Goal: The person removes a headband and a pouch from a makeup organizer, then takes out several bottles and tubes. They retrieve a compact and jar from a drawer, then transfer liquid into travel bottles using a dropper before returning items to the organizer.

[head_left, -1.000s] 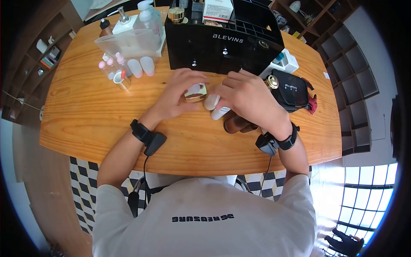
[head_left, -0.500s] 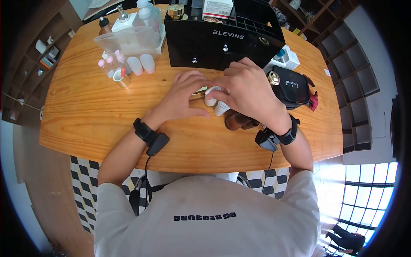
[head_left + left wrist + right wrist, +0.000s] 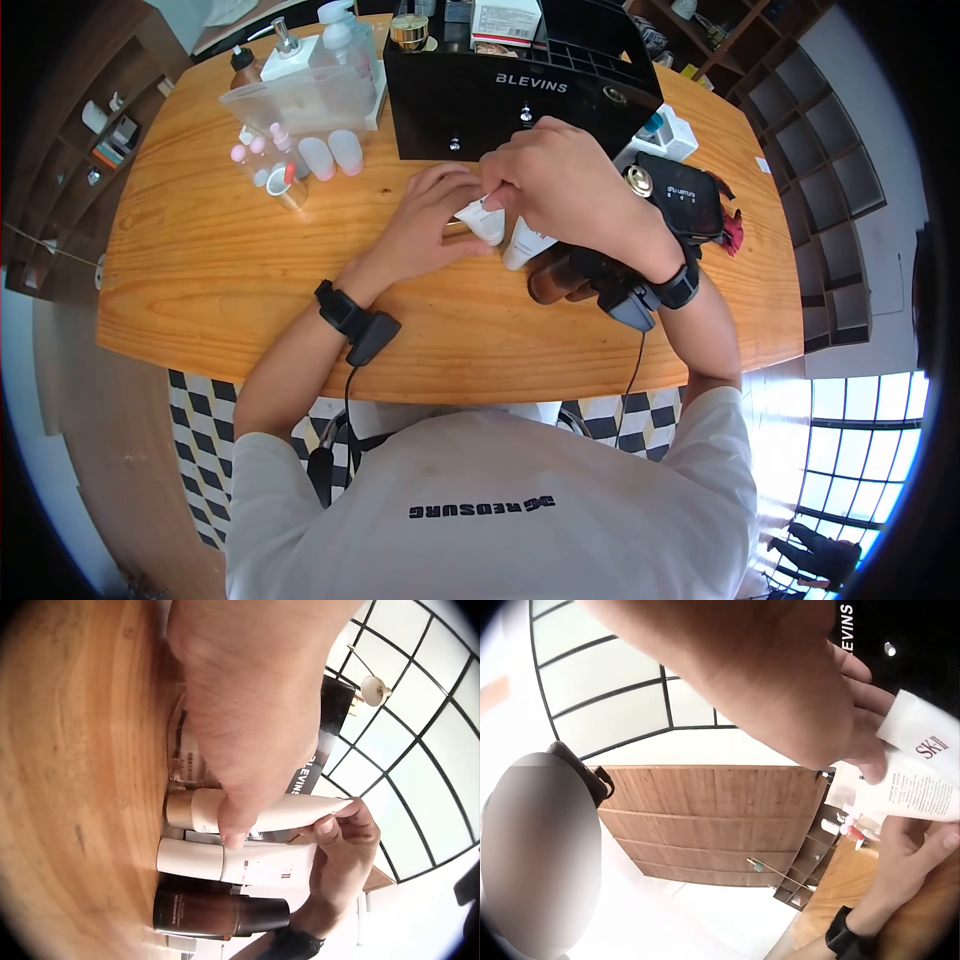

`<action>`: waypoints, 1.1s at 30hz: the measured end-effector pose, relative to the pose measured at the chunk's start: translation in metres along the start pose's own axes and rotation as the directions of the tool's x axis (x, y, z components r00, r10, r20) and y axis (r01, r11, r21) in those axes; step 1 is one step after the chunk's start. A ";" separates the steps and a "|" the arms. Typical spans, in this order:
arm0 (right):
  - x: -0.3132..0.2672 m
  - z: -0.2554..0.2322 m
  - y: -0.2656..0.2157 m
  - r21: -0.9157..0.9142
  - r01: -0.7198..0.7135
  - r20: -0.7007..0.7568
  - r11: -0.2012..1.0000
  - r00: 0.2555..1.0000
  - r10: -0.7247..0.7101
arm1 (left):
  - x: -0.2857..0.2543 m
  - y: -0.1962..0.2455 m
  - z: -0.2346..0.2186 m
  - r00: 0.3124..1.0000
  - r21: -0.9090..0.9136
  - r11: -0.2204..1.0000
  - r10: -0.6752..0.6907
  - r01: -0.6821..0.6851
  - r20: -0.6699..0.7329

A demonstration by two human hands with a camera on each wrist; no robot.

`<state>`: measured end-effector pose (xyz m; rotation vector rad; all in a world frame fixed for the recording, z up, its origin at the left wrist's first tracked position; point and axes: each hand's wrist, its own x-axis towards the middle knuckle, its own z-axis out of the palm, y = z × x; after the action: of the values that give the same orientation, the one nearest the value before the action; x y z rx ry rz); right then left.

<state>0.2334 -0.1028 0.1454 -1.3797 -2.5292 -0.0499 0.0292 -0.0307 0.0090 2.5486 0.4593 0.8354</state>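
A white squeeze tube (image 3: 482, 222) stands cap-down on the wooden table (image 3: 250, 320). My right hand (image 3: 565, 190) pinches its flat top end; in the left wrist view its tan cap (image 3: 181, 809) is against the tabletop. My left hand (image 3: 425, 220) is cupped loosely beside that tube, with the thumb (image 3: 234, 834) across it in the left wrist view. A second white tube (image 3: 525, 245), marked SK-II in the right wrist view, stands right beside the first. Next to it is a brown bottle (image 3: 199, 911) with a dark cap. A gold-rimmed piece is mostly hidden behind my left hand.
A black organizer (image 3: 480, 110) lettered BLEVINS stands just beyond my hands. Small pink-capped bottles (image 3: 285, 150), a white cup (image 3: 287, 187) and a clear bin (image 3: 300, 100) are at the left. A black pouch (image 3: 680, 200) and gold-topped container (image 3: 638, 181) lie right.
My right hand has shifted up along the first tube to its top end, turning knuckles-up. My left hand has edged right, covering most of the gold-rimmed piece.
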 end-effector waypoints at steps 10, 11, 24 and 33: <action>-0.001 -0.106 0.031 0.377 -0.068 -0.442 0.924 0.863 0.244 | 0.002 0.002 -0.003 0.996 -0.062 0.998 -0.036 0.031 -0.082; 0.001 -0.125 0.034 0.335 -0.081 -0.488 0.939 0.837 0.247 | 0.002 0.002 -0.003 0.997 -0.044 0.998 -0.049 0.046 -0.066; 0.089 -0.117 0.195 -0.036 -0.401 -0.476 0.915 0.812 0.337 | 0.002 -0.004 0.002 0.994 -0.123 0.988 -0.098 0.091 -0.047; 0.100 -0.084 0.209 0.007 -0.357 -0.489 0.934 0.814 0.315 | 0.004 -0.001 -0.001 0.995 -0.101 0.990 -0.103 0.101 -0.014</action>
<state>0.3729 0.0813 0.2317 -1.5917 -1.8666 -0.3903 0.0318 -0.0280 0.0112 2.4057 0.5356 0.8248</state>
